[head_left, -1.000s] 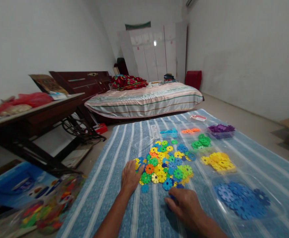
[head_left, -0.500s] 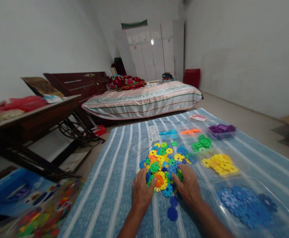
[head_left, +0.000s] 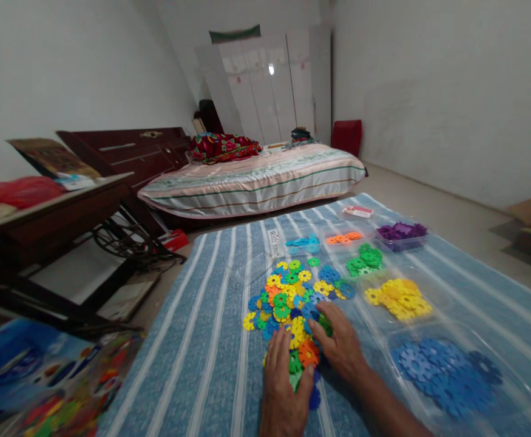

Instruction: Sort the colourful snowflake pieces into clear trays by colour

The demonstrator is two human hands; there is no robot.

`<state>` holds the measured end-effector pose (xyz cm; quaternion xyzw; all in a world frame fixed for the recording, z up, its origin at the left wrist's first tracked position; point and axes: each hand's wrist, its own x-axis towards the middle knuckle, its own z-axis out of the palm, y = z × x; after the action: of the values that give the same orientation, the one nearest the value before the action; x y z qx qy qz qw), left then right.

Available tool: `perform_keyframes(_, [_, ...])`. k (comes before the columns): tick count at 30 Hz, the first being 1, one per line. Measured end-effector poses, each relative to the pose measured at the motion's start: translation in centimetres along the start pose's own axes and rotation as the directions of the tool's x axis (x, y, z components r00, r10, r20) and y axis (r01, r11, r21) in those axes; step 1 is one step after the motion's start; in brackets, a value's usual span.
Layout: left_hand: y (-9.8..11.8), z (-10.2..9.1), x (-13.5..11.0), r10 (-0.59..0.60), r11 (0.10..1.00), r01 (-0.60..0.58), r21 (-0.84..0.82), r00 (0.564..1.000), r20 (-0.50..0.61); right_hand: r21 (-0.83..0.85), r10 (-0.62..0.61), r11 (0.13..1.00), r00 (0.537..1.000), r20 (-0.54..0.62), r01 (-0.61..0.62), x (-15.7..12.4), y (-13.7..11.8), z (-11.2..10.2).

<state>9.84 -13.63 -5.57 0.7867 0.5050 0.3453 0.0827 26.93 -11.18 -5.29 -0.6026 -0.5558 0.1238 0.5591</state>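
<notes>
A loose heap of notched plastic discs (head_left: 287, 297) in yellow, green, blue and orange lies on the striped blue cloth (head_left: 196, 340). My left hand (head_left: 283, 385) rests at the near left side of the heap, thumb and fingers apart, beside some green discs (head_left: 295, 362). An orange disc (head_left: 309, 352) lies between my two hands. On the right side of the pile, my right hand (head_left: 343, 345) is spread with its fingertips among the discs, next to a green one (head_left: 324, 325) partly covered by its fingers. A dark blue disc (head_left: 315, 399) shows by my left thumb.
Clear trays hold sorted discs: blue (head_left: 447, 373), yellow (head_left: 402, 298), green (head_left: 365, 261), purple (head_left: 402, 233), orange (head_left: 344, 238) and light blue (head_left: 303, 243). A bed (head_left: 256, 182) stands beyond, and a wooden table (head_left: 65, 203) is at the left.
My left hand has moved nearer and to the right, and discs at the near side of the heap have shifted with it. My right hand stays at the pile's right side. The view has turned slightly.
</notes>
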Motion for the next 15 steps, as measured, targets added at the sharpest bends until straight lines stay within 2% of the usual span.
perform_keyframes(3, [0.6, -0.8, 1.1, 0.051, 0.998, -0.051, 0.021, 0.999, 0.014, 0.04, -0.008, 0.999, 1.0, -0.001, 0.008, 0.1, -0.2, -0.1])
perform_keyframes(6, [1.3, -1.4, 3.7, 0.097, 0.995, -0.095, 0.034, 0.994, -0.051, 0.071, -0.013, 0.997, 1.0, -0.006, 0.014, 0.3, -0.6, -0.2])
perform_keyframes(8, [2.1, -1.5, 5.9, 0.128, 0.991, -0.126, 0.031, 0.991, -0.05, 0.093, -0.029, 0.995, 1.0, 0.011, 0.028, 0.5, -1.0, -0.4])
perform_keyframes(11, [3.7, -0.8, 9.5, 0.212, 0.977, -0.212, 0.0, 0.976, 0.057, 0.129, -0.053, 0.991, 0.997, 0.047, 0.046, 0.7, -1.6, -0.5])
perform_keyframes(15, [5.4, 1.3, 14.4, 0.233, 0.968, -0.249, 0.016, 0.924, 0.304, 0.161, -0.003, 0.987, 1.0, 0.021, -0.001, 1.0, -1.7, -0.4])
